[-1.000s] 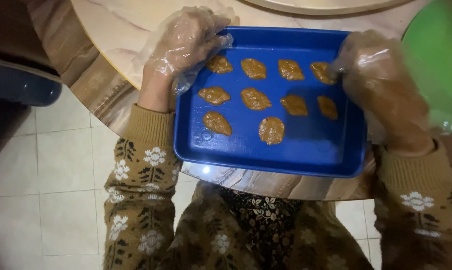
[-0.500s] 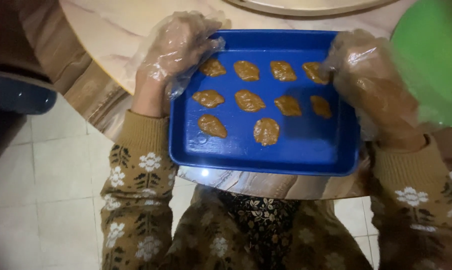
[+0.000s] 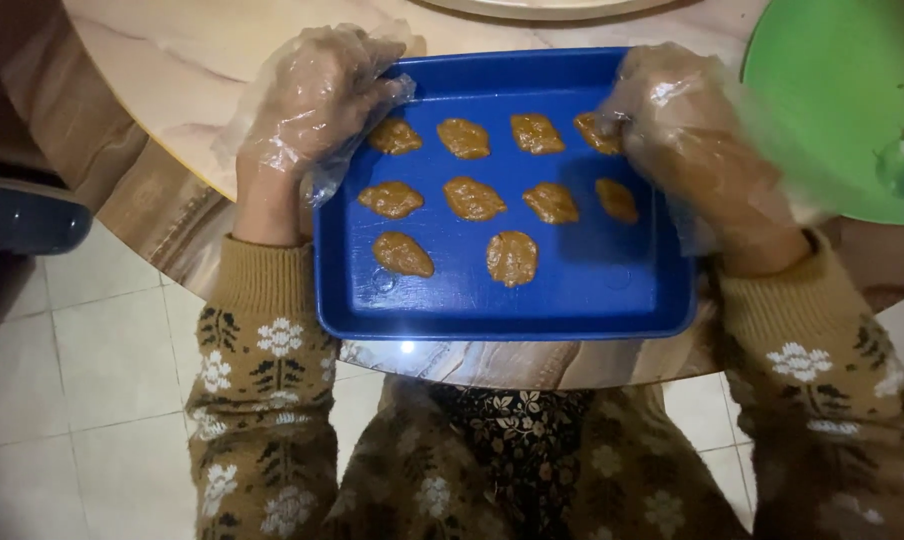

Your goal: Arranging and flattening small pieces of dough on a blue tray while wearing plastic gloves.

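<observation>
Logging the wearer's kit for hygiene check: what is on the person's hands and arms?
Both the left hand and right hand wear loose, crinkled clear plastic gloves. Both arms have mustard-brown knitted sleeves with ribbed cuffs, white flower motifs and dark patterned bands.

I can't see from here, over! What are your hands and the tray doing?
Left hand on blue tray's left rim. Right hand at top-right brown dough piece, grip unclear. Ten pieces in all. Green bowl close right.

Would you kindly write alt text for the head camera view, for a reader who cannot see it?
Two hands in clear plastic gloves, left hand and right hand, rest on the far corners of a blue tray holding ten brown dough pieces in rows. The tray sits on a marble table; a green plate lies to the right.
</observation>
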